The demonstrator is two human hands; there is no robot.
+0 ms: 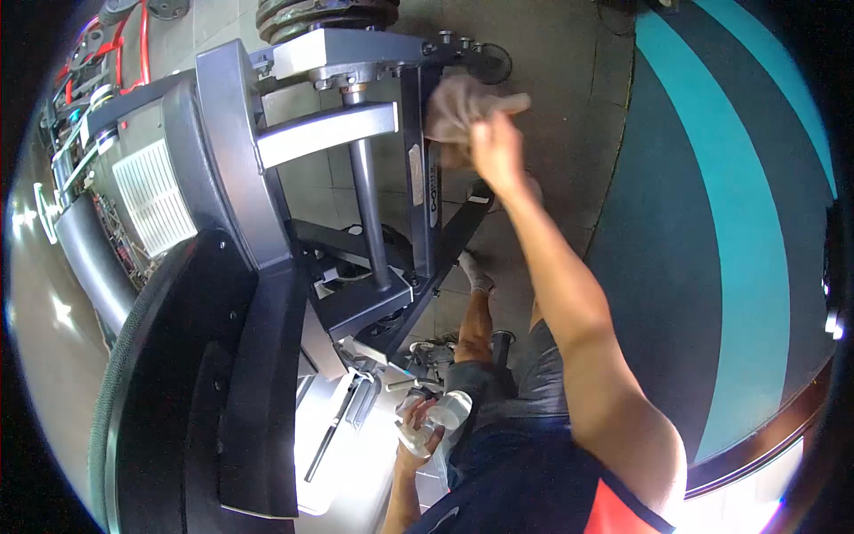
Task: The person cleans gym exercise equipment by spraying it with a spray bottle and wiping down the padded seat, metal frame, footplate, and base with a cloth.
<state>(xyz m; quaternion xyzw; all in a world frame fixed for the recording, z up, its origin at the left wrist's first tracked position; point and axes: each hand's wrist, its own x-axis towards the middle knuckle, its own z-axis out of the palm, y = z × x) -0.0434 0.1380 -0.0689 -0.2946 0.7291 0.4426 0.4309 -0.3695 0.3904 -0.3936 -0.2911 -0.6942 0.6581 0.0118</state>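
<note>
My right hand (498,147) reaches far forward, closed on a grey-brown cloth (463,107); both are smeared by motion. The cloth overlaps the dark upright post (422,178) of a gym machine in this view. Down by my body, my left hand (418,432) is wrapped round a clear plastic bottle (449,409), held tilted. The machine's silver-grey frame (240,160) stands to my left, with a round metal bar (366,196) running through it.
A large black pad (196,392) fills the lower left. Weight plates (325,13) sit at the machine's top. A dark mat with teal stripes (738,214) lies to the right of the grey tiled floor (569,116). Red-framed equipment (116,53) stands at the far left.
</note>
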